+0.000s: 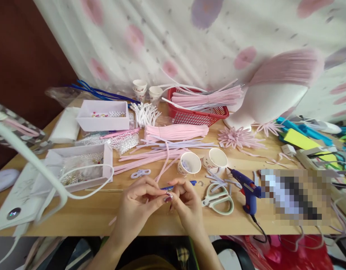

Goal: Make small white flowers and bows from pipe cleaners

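My left hand (141, 200) and my right hand (186, 200) meet above the front of the table, thumbs and fingertips pinched together. Whatever they pinch is too small and covered by the fingers to make out. Behind the fingers lies a blue pen (193, 183). Just right of my right hand rest green-and-white scissors (227, 204), beside short lilac pipe cleaner pieces (219, 178). A paper cup (186, 170) with small lilac bits inside stands beyond my hands, next to a second paper cup (210, 165). A looped lilac piece (140, 173) lies behind my left hand.
Pink pipe cleaners lie in a bundle (175, 132) and fill a red basket (198, 117). White boxes (108, 159) of beads stand left, near a white lamp arm (29, 153). At right are a blue glue gun (248, 191), a pink fuzzy flower (237, 138) and a white mannequin head (271, 99).
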`<state>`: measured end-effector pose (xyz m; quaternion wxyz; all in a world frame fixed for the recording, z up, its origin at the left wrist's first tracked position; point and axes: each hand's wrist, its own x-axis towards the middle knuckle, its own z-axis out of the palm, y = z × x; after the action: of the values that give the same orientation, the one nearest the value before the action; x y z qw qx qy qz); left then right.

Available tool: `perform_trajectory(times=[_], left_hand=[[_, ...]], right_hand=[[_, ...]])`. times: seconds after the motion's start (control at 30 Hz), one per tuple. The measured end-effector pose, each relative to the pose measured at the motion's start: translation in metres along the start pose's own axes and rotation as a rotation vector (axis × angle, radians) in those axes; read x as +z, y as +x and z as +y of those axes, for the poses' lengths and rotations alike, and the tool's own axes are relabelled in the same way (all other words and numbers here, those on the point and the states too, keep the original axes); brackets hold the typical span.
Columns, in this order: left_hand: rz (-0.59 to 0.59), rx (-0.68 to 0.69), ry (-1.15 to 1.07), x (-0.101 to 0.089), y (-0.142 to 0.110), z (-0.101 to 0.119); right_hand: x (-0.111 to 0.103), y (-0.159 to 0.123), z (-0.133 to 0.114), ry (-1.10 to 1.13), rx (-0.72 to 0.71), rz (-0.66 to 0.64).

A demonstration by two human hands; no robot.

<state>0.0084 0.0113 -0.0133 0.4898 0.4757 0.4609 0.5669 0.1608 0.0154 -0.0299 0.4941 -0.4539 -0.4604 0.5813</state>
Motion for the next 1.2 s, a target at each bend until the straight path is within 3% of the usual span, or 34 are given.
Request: perform_trajectory(times=[0.07,0.27,0.43,0.6,0.8,0.97,1.2], left_hand=[[-0.022,-0.051,-0.048,-0.003,0.006,-0.002],[-0.157,-0.209,-0.144,-0.006,0.024,0.002],[-0.246,-0.193,-0.172,-0.005,0.021,0.004],[-0.309,-0.047,-0.064,-0.013,0.008,0.010],[-0.196,0.158,0.144,-0.019,-0.001,0.019],[-0.100,0.244,0.228,-0.022,-0.007,0.016],[-0.010,0.469,0.363,-0.019,-0.011,0.012]], right_hand=[[-0.001,0.005,-0.001,0.001,0.048,-0.032],[-0.007,0.024,-0.009,0.187,0.351,-0.316],[-0.005,0.021,-0.001,0.366,0.454,-0.337],[0.008,0.007,0.003,0.573,0.542,-0.367],[0.023,-0.001,-0.003,0.734,0.575,-0.393],[0.030,-0.004,-0.005,0.797,0.614,-0.357],[0.034,-0.007,-0.005,1.001,0.651,-0.357]])
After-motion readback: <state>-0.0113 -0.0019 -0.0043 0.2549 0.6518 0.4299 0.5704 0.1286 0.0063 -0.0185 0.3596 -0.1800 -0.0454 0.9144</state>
